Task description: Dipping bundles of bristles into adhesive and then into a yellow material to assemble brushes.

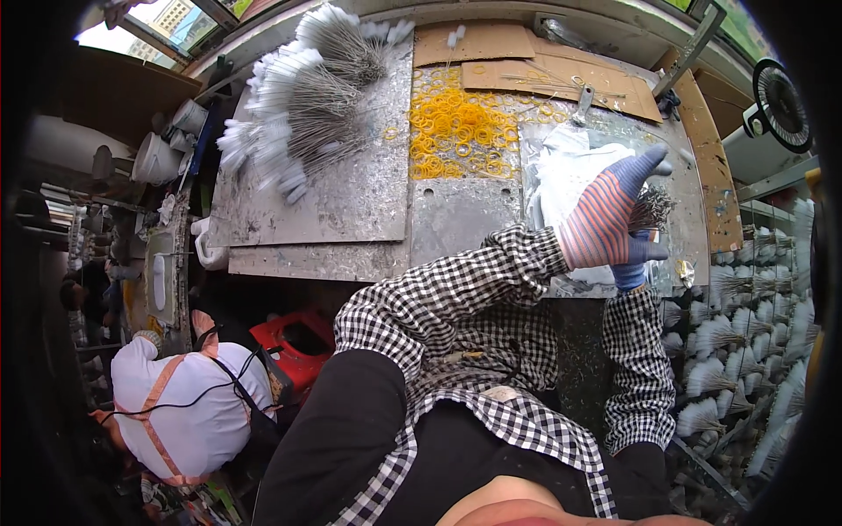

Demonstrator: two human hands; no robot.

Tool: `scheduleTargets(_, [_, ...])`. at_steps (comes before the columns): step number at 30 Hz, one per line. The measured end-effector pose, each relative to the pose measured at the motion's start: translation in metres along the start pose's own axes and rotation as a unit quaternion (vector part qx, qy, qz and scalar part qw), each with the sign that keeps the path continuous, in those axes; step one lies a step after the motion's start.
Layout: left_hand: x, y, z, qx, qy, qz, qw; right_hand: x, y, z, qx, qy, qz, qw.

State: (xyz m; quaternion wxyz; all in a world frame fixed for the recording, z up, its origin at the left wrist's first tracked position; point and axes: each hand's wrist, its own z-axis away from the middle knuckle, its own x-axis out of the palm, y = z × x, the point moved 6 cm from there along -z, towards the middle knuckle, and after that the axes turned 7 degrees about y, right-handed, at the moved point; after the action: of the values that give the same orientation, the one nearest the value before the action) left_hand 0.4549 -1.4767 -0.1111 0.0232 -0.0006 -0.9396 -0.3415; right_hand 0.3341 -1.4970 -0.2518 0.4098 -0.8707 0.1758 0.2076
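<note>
The person's left hand (605, 215), in a glove striped red and grey with blue fingertips, reaches across to the right side of the bench and lies over a bundle of thin wire brushes (651, 209). The bundle is a tight sheaf of grey metal stems that fans out into a dark, bristly spray at its right end. The right hand (633, 263), gloved in blue, sits just beneath the left one and closes around the near end of the same bundle; only part of it shows under the striped glove. How tightly the left hand closes cannot be told, since only its back shows.

The bundle is held above a crumpled clear plastic sheet with white material (570, 167) on the right half of the metal-topped bench (351, 202). Just left of it, further off, lies a loose heap of yellow rubber bands (452, 127). At the far left of the bench rests a large pile of white-tipped wire brushes (298, 105), stems overlapping. To the right, a rack (745, 351) holds many more white-tufted brushes standing in rows. On the near left another person in a white top (189, 408) bends beside a red container (298, 342).
</note>
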Motion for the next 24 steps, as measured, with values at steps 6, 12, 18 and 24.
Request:
scheduleTargets(6, [-0.044,0.014,0.026,-0.086,-0.168,-0.195,0.962,0.08,-0.086,0.007,-0.009,-0.032,-0.029,0.999])
scheduleTargets(12, [-0.163,0.042,0.036,0.051,-0.471,-0.593,0.651,0.08,-0.138,-0.009,-0.078,-0.079,-0.023,0.994])
scheduleTargets(18, [-0.305,-0.023,0.125,-0.175,-0.557,-0.752,0.307,0.154,-0.143,-0.051,-0.126,-0.194,-0.003,0.973])
scheduleTargets(24, [-0.322,-0.011,0.131,-0.198,-0.514,-0.769,0.323,0.217,-0.107,-0.104,-0.197,-0.219,0.127,0.947])
